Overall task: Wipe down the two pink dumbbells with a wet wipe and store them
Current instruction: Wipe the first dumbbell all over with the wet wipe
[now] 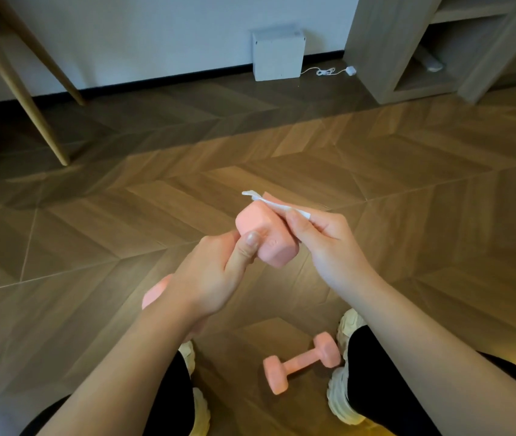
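Held dumbbell [266, 237]: raised above the floor in front of you, upper head tilted away, lower head showing pink behind your left wrist. Your left hand [215, 278] is curled round its handle, thumb pressed against the upper head. Your right hand [322, 240] pinches a white wipe [277, 206] between thumb and fingers; the wipe lies across the far edge of that head. Second dumbbell [300, 361] lies flat on the wood floor [187, 190] between your shoes [341, 391], just beside the right one. By the far wall: a white box [278, 55], a cable [322, 71] beside it, then a shelf unit [376, 58].
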Tool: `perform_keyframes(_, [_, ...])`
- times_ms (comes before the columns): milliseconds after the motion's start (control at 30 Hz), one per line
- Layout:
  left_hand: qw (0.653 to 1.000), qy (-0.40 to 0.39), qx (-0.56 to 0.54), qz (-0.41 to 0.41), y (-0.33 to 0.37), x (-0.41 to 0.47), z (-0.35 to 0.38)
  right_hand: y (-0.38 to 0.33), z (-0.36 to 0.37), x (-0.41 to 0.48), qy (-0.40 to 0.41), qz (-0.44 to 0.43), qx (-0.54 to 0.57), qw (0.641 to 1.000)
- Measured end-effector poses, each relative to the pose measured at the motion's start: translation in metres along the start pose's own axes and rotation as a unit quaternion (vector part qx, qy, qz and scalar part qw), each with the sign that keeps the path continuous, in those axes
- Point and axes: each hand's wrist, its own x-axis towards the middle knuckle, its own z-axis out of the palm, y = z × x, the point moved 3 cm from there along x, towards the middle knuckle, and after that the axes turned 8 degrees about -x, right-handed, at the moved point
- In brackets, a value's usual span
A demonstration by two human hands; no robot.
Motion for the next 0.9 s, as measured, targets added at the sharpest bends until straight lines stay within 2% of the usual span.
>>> perform_keyframes(167, [1.000,-0.004,-0.027,0.000,0.000,0.005,0.003,-0.006,-0.003,-0.001,0.000,-0.023,-0.009,1.000])
perform_keyframes(500, [0.999,-0.023,-0.023,0.012,0.000,0.009,0.013,-0.003,-0.013,-0.003,0.013,0.010,-0.037,0.999])
perform_keyframes(600, [0.999,-0.022,-0.030,0.010,0.001,0.010,0.013,-0.005,-0.011,-0.007,0.004,-0.015,-0.023,1.000])
perform_keyframes(733, [0.999,-0.021,-0.033,0.020,0.003,0.009,0.014,-0.004,-0.012,-0.004,0.012,0.012,-0.032,0.999])
perform_keyframes(900, [0.999,-0.016,-0.045,0.001,-0.003,0.006,0.015,-0.003,-0.009,-0.009,0.012,0.008,-0.039,0.999])
